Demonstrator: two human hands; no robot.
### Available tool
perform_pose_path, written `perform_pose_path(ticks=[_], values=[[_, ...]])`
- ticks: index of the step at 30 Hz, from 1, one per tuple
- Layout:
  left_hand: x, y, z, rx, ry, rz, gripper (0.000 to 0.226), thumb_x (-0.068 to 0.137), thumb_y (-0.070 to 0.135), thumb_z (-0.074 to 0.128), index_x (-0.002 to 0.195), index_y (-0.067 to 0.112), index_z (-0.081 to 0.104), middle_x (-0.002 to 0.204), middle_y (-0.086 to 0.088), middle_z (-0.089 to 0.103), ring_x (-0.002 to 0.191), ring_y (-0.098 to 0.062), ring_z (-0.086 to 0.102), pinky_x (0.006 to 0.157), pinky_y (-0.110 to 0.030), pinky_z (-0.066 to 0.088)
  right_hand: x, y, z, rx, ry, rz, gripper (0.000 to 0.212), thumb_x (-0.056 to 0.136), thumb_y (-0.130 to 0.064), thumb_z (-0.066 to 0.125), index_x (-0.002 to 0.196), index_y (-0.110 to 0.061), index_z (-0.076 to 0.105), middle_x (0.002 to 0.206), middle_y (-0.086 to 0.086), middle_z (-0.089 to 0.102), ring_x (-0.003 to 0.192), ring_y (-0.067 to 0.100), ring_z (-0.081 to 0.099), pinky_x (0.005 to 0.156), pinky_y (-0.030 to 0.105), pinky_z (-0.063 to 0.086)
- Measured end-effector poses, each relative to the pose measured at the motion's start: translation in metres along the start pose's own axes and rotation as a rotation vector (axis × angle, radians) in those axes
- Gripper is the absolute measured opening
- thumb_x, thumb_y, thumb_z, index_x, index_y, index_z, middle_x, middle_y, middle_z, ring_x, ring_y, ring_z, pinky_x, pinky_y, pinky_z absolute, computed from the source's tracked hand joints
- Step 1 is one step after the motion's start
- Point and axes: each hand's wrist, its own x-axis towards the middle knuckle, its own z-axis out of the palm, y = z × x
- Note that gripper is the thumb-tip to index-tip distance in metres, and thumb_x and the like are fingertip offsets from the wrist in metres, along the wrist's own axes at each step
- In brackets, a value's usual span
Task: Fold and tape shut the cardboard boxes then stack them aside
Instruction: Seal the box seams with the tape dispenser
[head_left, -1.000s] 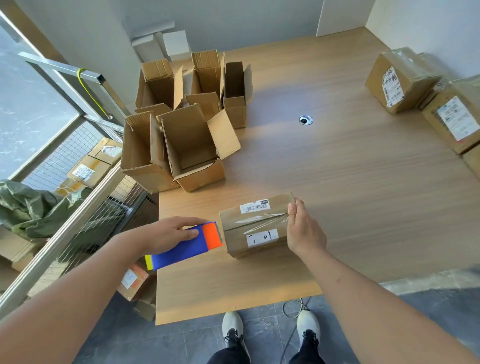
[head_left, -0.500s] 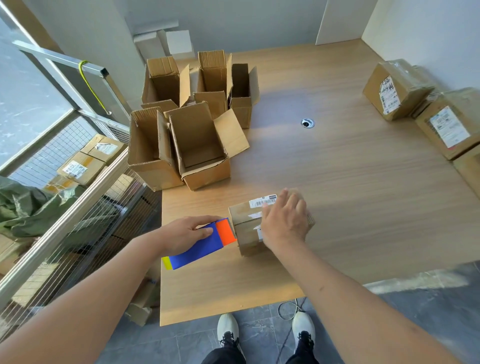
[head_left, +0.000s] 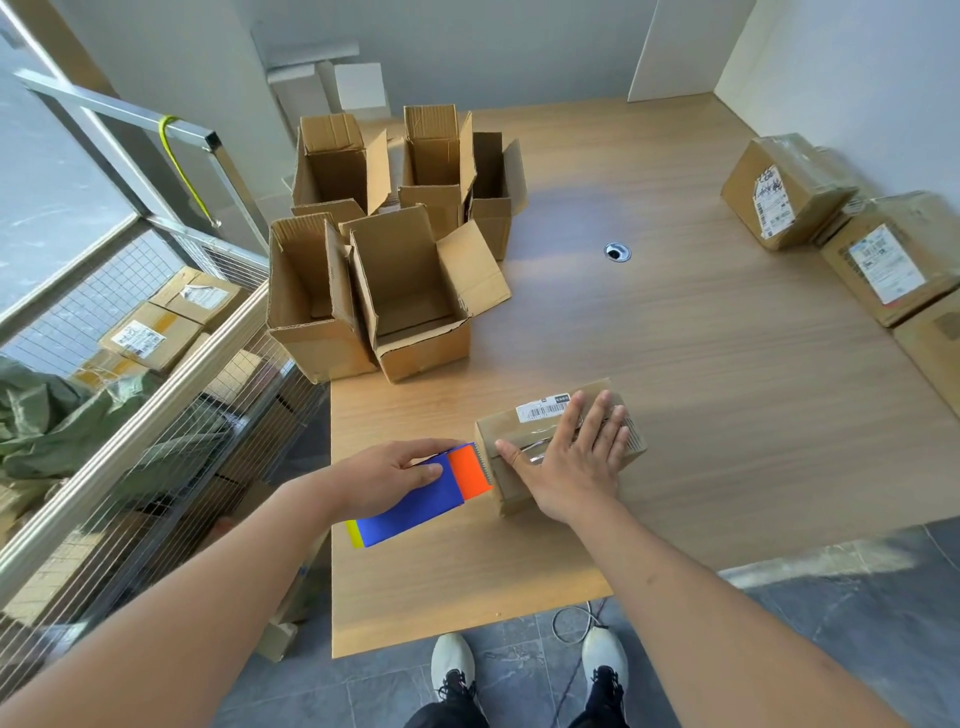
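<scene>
Our right hand (head_left: 571, 462) lies flat, fingers straight, on the small taped box (head_left: 524, 483); our left hand (head_left: 384, 478) grips the tape dispenser (head_left: 426, 493) touching the box's left end.

box top (head_left: 519, 434) part hidden by right hand (head_left: 571, 462), labels (head_left: 543, 409) unreadable

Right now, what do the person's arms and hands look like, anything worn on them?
Both arms are bare from the frame edge to the wrist: no sleeves, gloves, watch or bracelet show. The left hand and right hand carry no rings that I can make out on the fingers. The right forearm has a small dark mark. Further down, white shoes and dark trousers show.
</scene>
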Motion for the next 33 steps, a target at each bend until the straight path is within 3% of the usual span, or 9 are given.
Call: perform_pose_path(ticks=[9, 15, 21, 33], values=[[-0.001, -0.003, 0.000, 0.029, -0.002, 0.067, 0.039, 0.107, 0.050, 0.040, 0.130, 0.080, 0.031, 0.141, 0.011, 0.052, 0.123, -0.020, 0.050, 0.109, -0.048, 0.038, -0.001, -0.002, -0.002, -0.031, -0.026, 0.002, 0.130, 0.071, -0.102, 0.012, 0.152, -0.012, -0.036, 0.155, 0.020, -0.045, 0.145, 0.039, -0.041, 0.122, 0.053, -0.020], [-0.005, -0.008, 0.000, 0.136, 0.032, 0.179, 0.047, 0.107, 0.054, 0.036, 0.137, 0.083, 0.015, 0.124, 0.003, 0.054, 0.113, -0.021, 0.050, 0.104, -0.046, 0.039, -0.001, -0.002, -0.002, -0.029, -0.033, -0.001, 0.131, 0.069, -0.102, 0.010, 0.153, -0.011, -0.035, 0.157, 0.021, -0.043, 0.146, 0.039, -0.039, 0.122, 0.054, -0.019], [-0.005, -0.009, -0.002, 0.185, 0.046, 0.224, 0.046, 0.106, 0.056, 0.033, 0.138, 0.082, 0.013, 0.117, 0.003, 0.056, 0.107, -0.019, 0.051, 0.101, -0.047, 0.041, -0.002, -0.003, -0.003, -0.027, -0.033, -0.001, 0.131, 0.070, -0.102, 0.011, 0.153, -0.011, -0.035, 0.157, 0.021, -0.043, 0.146, 0.040, -0.039, 0.122, 0.054, -0.018], [-0.009, -0.010, -0.005, 0.222, 0.031, 0.251, 0.046, 0.107, 0.053, 0.031, 0.139, 0.081, 0.015, 0.111, 0.007, 0.055, 0.099, -0.011, 0.050, 0.087, -0.033, 0.039, -0.002, -0.001, -0.002, -0.023, -0.027, -0.010, 0.129, 0.073, -0.101, 0.011, 0.153, -0.011, -0.034, 0.157, 0.022, -0.042, 0.146, 0.040, -0.038, 0.122, 0.054, -0.018]])
